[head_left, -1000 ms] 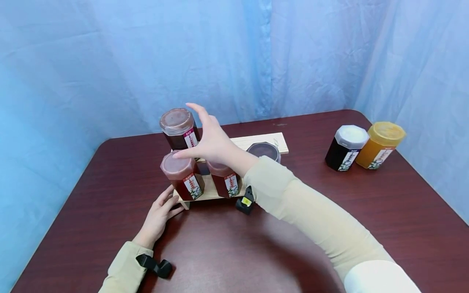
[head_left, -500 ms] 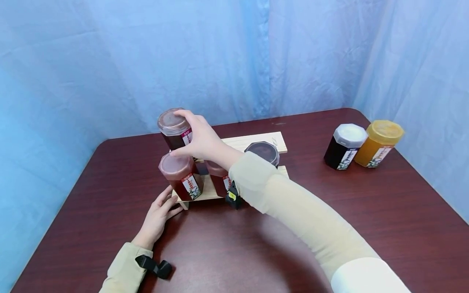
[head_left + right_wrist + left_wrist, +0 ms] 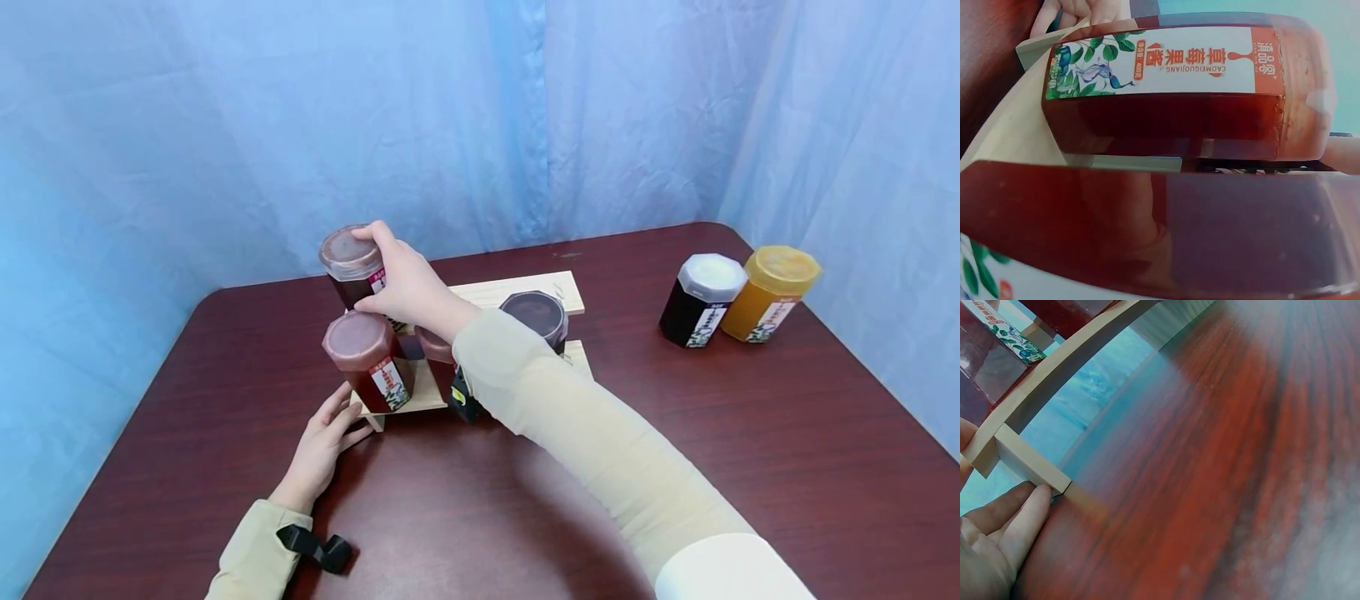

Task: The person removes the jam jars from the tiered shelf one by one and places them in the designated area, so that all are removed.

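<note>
closest to us in the head view, a left sleeve (image 3: 258,542) with a black wrist camera (image 3: 321,548) lies over the dark red table (image 3: 442,508) at seven o'clock, and a right sleeve (image 3: 592,442) reaches in from five. at eight o'clock we find the left hand (image 3: 318,450); its fingers, fairly straight and slightly spread, touch the near left end of a wooden rack (image 3: 427,390), and the left wrist view shows two fingertips side by side at its foot. on the lower step we see a red jar (image 3: 367,367) upright, with a second red jar (image 3: 437,367) at its three o'clock, partly covered. beyond them, toward nine, the right hand (image 3: 408,283) bends thumb and fingers round a dark jar (image 3: 347,267), between nine and ten; we cannot see that jar's base. a dark-lidded jar (image 3: 534,312) sits at the second red jar's two o'clock. farther out at three, we see a white-lidded jar (image 3: 697,308) just beside a yellow jar (image 3: 772,292). a blue curtain (image 3: 420,108) spans ten to two.
</note>
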